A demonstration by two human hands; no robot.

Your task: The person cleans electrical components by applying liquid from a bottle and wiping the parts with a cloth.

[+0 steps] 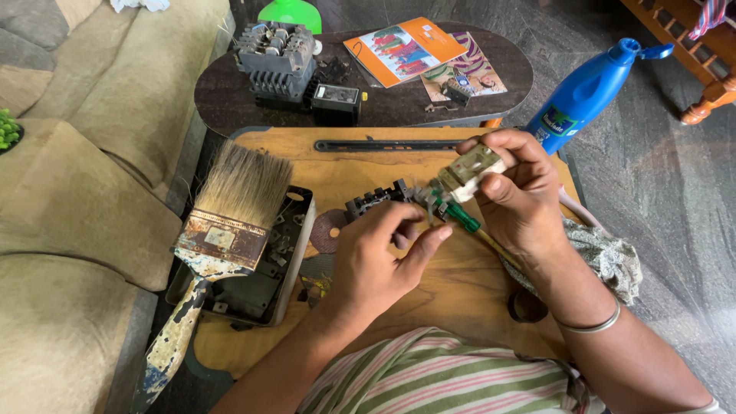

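A wide, worn paintbrush (218,253) lies across a grey tray (295,264) at the wooden board's (429,284) left edge. Over the board's middle, the right hand (521,195) is clamped on a small cream electrical part (471,170); the left hand (379,253) pinches its metal piece (428,201), a green-handled screwdriver (464,222) between the hands

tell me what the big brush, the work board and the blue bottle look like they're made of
Brush: pale natural-looking bristles, a rusty metal band and a handle, probably wood, with chipped paint.
Work board: wood by its look, tan with visible grain and a worn matt surface.
Blue bottle: likely plastic, smooth and glossy with a moulded cap.
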